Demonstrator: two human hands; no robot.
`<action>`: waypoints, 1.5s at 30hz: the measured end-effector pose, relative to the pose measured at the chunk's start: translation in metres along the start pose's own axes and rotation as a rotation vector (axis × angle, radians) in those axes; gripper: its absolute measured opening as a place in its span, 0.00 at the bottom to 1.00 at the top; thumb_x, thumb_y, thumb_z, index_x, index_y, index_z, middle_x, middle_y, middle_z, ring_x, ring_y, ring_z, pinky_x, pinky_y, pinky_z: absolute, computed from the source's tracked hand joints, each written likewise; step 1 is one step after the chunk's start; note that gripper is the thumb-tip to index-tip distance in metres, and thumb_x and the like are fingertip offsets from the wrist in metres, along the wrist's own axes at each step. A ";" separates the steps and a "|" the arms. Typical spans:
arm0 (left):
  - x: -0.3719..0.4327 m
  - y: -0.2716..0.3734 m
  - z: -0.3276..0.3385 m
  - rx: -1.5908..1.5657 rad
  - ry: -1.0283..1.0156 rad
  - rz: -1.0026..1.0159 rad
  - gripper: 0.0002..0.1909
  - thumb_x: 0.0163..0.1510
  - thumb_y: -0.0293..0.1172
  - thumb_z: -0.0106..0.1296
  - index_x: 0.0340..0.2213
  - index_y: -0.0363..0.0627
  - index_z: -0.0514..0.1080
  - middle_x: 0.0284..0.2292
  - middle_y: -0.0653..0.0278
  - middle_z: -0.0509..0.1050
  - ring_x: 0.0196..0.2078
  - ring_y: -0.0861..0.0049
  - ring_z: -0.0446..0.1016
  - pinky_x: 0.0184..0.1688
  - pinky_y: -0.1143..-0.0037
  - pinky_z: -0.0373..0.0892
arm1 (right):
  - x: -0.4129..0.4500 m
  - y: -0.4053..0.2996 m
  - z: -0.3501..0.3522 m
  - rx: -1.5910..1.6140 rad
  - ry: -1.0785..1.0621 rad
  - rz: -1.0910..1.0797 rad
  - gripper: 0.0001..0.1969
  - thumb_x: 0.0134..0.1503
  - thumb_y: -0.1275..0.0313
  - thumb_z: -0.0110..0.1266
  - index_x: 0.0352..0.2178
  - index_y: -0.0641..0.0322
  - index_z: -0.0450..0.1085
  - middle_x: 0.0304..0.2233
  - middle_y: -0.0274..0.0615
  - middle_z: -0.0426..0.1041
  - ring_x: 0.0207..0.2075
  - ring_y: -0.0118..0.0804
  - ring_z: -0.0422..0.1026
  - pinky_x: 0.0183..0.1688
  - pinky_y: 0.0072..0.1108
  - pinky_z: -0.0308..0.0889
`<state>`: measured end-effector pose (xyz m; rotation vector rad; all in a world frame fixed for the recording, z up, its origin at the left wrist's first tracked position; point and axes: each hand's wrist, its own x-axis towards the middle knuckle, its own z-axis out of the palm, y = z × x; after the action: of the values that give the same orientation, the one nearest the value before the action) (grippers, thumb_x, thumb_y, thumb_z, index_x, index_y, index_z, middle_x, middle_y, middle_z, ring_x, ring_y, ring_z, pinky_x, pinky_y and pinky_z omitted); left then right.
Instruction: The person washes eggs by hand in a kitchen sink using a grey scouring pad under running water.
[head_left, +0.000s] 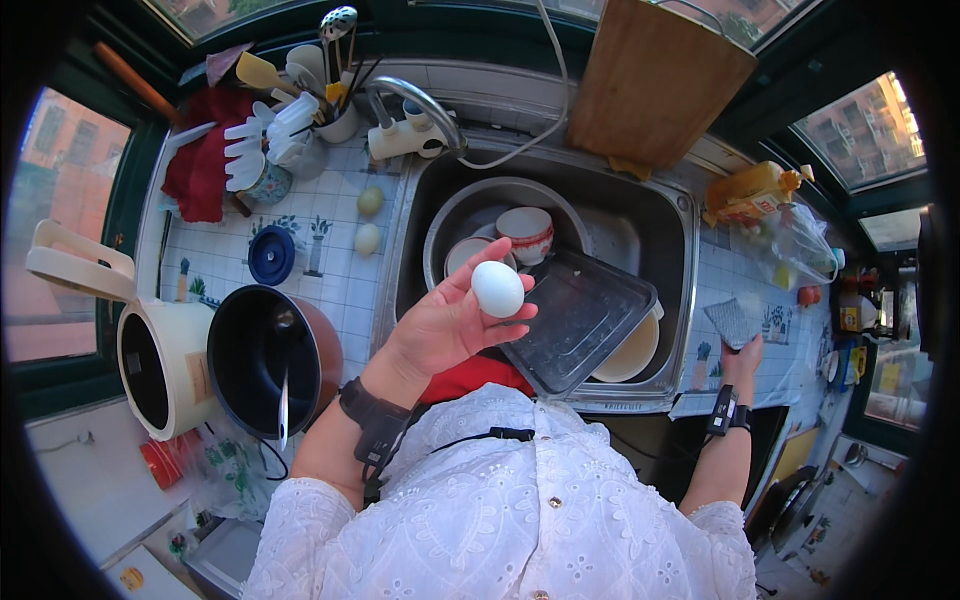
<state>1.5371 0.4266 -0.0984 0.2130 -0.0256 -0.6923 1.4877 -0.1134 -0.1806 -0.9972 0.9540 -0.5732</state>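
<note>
A pale, whole egg (497, 289) rests in my left hand (450, 319), palm up with the fingers curled around it, above the near part of the sink. Out to the right, my right hand (741, 358) grips a grey cloth (731, 322) over the tiled-pattern counter covering; whether the cloth touches the counter I cannot tell. Two more eggs, one greenish (370, 200) and one paler (367, 239), lie on the counter left of the sink. Under my left hand, the steel sink (686, 225) holds a metal basin (450, 199), a red-and-white bowl (525, 229) and a dark rectangular tray (585, 322).
An inner cooking pot (322, 352) with a spoon inside and a cream lidded appliance (165, 367) stand at left. The faucet (416, 90) arches over the sink's back. A wooden cutting board (660, 82) leans behind. At right are an orange bottle (750, 191) and a plastic bag (795, 240).
</note>
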 end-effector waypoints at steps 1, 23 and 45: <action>0.000 -0.001 0.001 0.019 -0.015 0.013 0.32 0.55 0.29 0.49 0.59 0.54 0.50 0.51 0.52 0.64 0.50 0.62 0.68 0.51 0.67 0.67 | 0.004 0.006 -0.014 -0.058 0.059 0.010 0.22 0.60 0.57 0.35 0.49 0.59 0.61 0.47 0.40 0.68 0.47 0.46 0.69 0.45 0.42 0.66; 0.016 -0.066 0.045 0.551 0.005 -0.256 0.27 0.40 0.28 0.65 0.41 0.44 0.64 0.39 0.65 0.70 0.45 0.77 0.69 0.49 0.74 0.65 | -0.300 -0.060 0.097 -1.174 -0.851 -1.117 0.22 0.34 0.70 0.68 0.35 0.59 0.72 0.41 0.43 0.66 0.43 0.43 0.65 0.45 0.29 0.61; -0.069 -0.541 0.181 0.600 -0.837 -1.113 0.33 0.53 0.50 0.52 0.52 0.39 0.59 0.45 0.57 0.70 0.50 0.71 0.68 0.54 0.71 0.61 | -0.457 -0.109 -0.413 -0.217 -0.020 -0.490 0.22 0.45 0.73 0.61 0.43 0.64 0.65 0.39 0.36 0.70 0.39 0.30 0.69 0.46 0.21 0.63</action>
<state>1.1265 0.0318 -0.0284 0.5079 -0.9863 -1.8437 0.9055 0.0104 0.0114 -1.4450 0.7635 -0.8764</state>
